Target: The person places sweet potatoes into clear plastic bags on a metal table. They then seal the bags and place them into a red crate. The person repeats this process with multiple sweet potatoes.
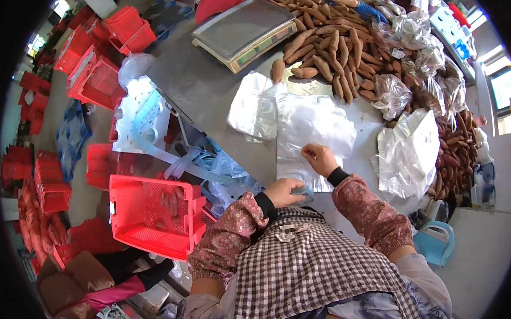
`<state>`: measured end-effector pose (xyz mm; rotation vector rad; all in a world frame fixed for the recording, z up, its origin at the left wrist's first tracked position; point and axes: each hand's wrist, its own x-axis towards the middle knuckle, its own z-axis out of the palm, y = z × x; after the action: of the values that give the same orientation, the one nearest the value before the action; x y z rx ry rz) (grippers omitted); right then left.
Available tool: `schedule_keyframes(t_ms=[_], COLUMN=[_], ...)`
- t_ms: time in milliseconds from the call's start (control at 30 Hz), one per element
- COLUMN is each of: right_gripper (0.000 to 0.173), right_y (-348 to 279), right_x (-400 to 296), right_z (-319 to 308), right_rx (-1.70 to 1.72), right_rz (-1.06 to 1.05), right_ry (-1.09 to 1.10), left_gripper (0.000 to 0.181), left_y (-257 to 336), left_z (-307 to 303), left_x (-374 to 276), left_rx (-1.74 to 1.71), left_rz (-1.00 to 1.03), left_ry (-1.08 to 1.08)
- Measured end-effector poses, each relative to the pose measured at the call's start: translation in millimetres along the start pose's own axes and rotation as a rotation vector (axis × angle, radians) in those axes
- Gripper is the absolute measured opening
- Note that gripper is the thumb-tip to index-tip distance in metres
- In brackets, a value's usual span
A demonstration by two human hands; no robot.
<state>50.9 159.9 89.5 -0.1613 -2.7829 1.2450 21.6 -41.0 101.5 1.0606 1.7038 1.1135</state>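
Note:
My left hand [283, 193] is at the table's near edge, its fingers curled round a small translucent bluish thing [305, 195], too unclear to name. Above a stack of clear plastic bags [309, 127], my right hand [320, 158] has its fingertips drawn together; whether anything thin is pinched there I cannot tell. More folded plastic bags [253, 104] lie to the left of that stack. Beyond them is a large heap of sweet potatoes [336, 49]. On the right, a big crumpled plastic bag [407, 155] rests on the table.
A platform scale [245, 29] stands at the far left of the table. Left of me are a red plastic crate [155, 215] and a white perforated plastic crate [142, 113]. A co-worker's blue-gloved hand [369, 11] reaches over the heap. Another person [85, 282] is at lower left.

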Motion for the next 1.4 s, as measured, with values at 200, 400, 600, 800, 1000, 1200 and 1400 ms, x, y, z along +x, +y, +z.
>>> schedule_keyframes(t_ms=[200,400,600,800,1000,1200,1400], right_gripper=[0.013,0.015,0.062,0.042,0.029,0.032,0.01], right_y=[62.3,-48.9,-4.5,-4.6,45.5,26.4,23.1], right_x=[36.9,1.8,-65.0,-66.6,-76.8,-79.6,-33.3], right_z=[-53.8,-61.4,35.5,39.7,70.6,48.2,21.1], right_rx=[0.204,0.037,-0.437,-0.37,-0.366,-0.071,-0.116], right_rz=[0.205,-0.056,-0.256,-0.028,-0.24,0.112,-0.047], right_ry=[0.194,0.214,-0.188,-0.367,-0.117,-0.166,-0.021], left_gripper=[0.027,0.037,0.035,0.033,0.025,0.025,0.026], left_y=[-45.6,-90.9,-80.7,-66.9,-83.8,2.8,-20.0], left_z=[0.4,4.5,7.3,-14.1,8.5,21.9,17.3], left_x=[59.0,64.0,64.3,19.2,34.8,18.3,20.6], left_rx=[-0.08,0.194,0.217,0.212,0.356,0.199,0.192], left_rz=[-0.097,-0.375,-0.366,-0.345,-0.306,-0.01,0.013], left_ry=[0.34,0.465,0.491,0.373,0.36,0.213,0.1])
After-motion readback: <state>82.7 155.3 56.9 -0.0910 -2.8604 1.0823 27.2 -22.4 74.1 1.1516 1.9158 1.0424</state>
